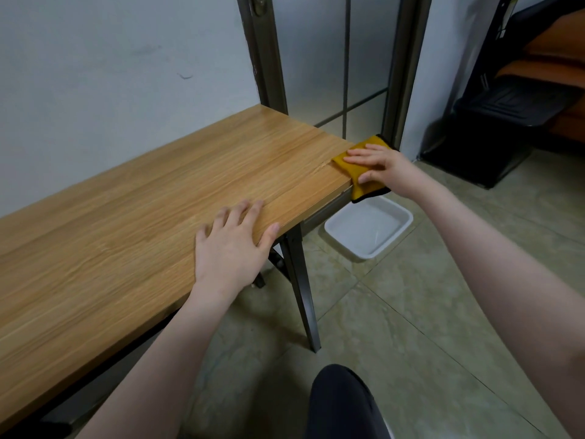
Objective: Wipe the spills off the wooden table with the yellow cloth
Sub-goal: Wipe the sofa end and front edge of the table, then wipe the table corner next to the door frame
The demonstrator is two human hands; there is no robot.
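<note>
A long wooden surface (133,198) is running from the lower left toward the upper right, standing against a pale wall (110,58). The person's left hand (231,245) is resting flat near the surface's front edge, its grip wide with fingers spread and holding nothing, the thumb lying along the edge. Below that edge, a grey metal leg (300,286) is reaching down to the tiled floor (411,312). Further right, at the far right corner of the surface, the yellow cloth (357,172) is lying partly on the wood and partly hanging over the end, showing a dark border. The right hand (380,166) is pressing down on the cloth with straight fingers, the grip wide rather than curled round it. On the floor just below that corner, a white tray (368,229) is sitting. Behind it, a frosted glass door (332,58) is standing in a dark frame. At the far right, dark furniture is showing, too cut off to tell what it is.
</note>
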